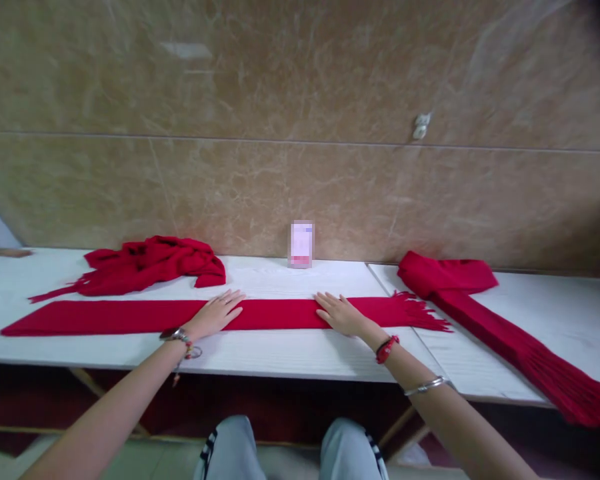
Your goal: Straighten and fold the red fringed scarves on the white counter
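You are at a long white desk [280,353] against a brown marbled wall [280,87], looking down past both your forearms. Straight in front of you, a long red scarf [280,314] lies flat in a narrow strip, running left to right along the desk. Its plain end is at your far left; its fringe [425,312] fans out at the right, across a seam in the desk.

Your left hand [215,316] rests palm down on the scarf, left of its middle. Your right hand [341,313] rests palm down to the right of the middle, nearer the fringe. In each hand the grip is spread, fingers extended over the cloth and pinching nothing. A bare stretch of scarf shows between your hands.

Behind the scarf on your left, a crumpled red scarf [153,267] lies in a loose heap. On your right, a bent red scarf [500,333] slants toward you, its fringed end passing over the desk's front edge. Between these two, near the wall, stands a small pale upright object [301,243], too blurred to identify.

You wear a charm bracelet [186,341] on the left wrist, and a red band [387,349] and silver bangle [427,386] on the right arm.
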{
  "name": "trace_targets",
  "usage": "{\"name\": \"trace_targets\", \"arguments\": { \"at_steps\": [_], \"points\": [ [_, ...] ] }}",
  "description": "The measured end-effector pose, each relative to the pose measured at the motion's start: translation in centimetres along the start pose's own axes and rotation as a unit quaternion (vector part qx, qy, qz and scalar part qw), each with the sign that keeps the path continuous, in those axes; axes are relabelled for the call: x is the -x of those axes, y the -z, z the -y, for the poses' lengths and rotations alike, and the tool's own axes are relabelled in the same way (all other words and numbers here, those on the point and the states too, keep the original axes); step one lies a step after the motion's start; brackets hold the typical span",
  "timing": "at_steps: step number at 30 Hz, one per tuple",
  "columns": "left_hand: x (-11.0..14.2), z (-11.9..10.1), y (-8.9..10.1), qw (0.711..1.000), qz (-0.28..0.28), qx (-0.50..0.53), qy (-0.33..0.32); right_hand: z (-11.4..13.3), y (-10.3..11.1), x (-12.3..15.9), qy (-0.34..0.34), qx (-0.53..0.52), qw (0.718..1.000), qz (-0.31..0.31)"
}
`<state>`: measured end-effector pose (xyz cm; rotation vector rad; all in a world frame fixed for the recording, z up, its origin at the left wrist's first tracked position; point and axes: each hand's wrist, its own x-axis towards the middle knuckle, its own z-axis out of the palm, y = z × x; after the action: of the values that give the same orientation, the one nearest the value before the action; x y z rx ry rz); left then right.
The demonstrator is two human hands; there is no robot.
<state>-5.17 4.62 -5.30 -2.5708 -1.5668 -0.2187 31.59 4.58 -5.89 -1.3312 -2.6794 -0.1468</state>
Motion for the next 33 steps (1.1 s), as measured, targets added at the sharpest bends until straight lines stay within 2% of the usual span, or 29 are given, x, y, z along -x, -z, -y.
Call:
{"name": "trace_targets", "arguments": {
  "at_steps": [5, 7, 9, 11, 13, 15, 18, 21, 24, 27, 30, 33],
  "points": [
    [-0.5, 0.7, -0.5, 1.0, 0.009, -0.012, -0.007, -9.3, -0.3, 7.3, -0.047, 0.103, 0.994, 0.011],
    [-0.4, 1.1, -0.7, 1.0, 0.014, -0.007, -0.01, -11.9, -0.2, 9.5, -0.069, 0.139, 0.988, 0.005],
    [-0.6, 1.4, -0.6, 1.0, 0.026, 0.002, -0.005, -13.1, 0.1, 10.5, -0.082, 0.163, 0.983, -0.005],
    [-1.1, 1.0, -0.1, 0.999, 0.047, 0.01, 0.017, -12.8, 0.6, 9.9, -0.091, 0.165, 0.982, -0.022],
    [-2.3, -0.6, 0.7, 0.998, 0.058, 0.016, 0.025, -10.8, 1.1, 7.9, -0.096, 0.135, 0.985, -0.048],
    [-4.1, -3.2, 1.6, 0.999, 0.039, 0.028, -0.021, -7.8, 1.4, 5.1, -0.083, 0.076, 0.991, -0.075],
    [-6.6, -7.7, 1.8, 0.993, 0.017, 0.058, -0.099, -3.6, 1.2, 1.8, -0.014, 0.015, 0.997, -0.072],
    [-7.8, -10.2, 0.9, 0.988, 0.024, 0.057, -0.143, -2.3, 0.3, 1.4, 0.017, 0.008, 0.998, -0.062],
    [-7.7, -10.4, -0.1, 0.985, 0.011, 0.057, -0.162, -4.8, -0.6, 3.7, 0.001, 0.034, 0.996, -0.08],
    [-7.5, -10.0, -0.3, 0.985, 0.0, 0.055, -0.164, -9.1, -1.0, 7.2, 0.002, 0.085, 0.992, -0.093],
    [-7.5, -10.0, -0.2, 0.985, -0.002, 0.057, -0.161, -12.7, -1.3, 10.3, -0.025, 0.115, 0.988, -0.102],
    [-7.5, -10.3, -0.1, 0.985, -0.011, 0.064, -0.161, -14.1, -1.1, 11.7, -0.075, 0.109, 0.987, -0.095]
  ]
}}
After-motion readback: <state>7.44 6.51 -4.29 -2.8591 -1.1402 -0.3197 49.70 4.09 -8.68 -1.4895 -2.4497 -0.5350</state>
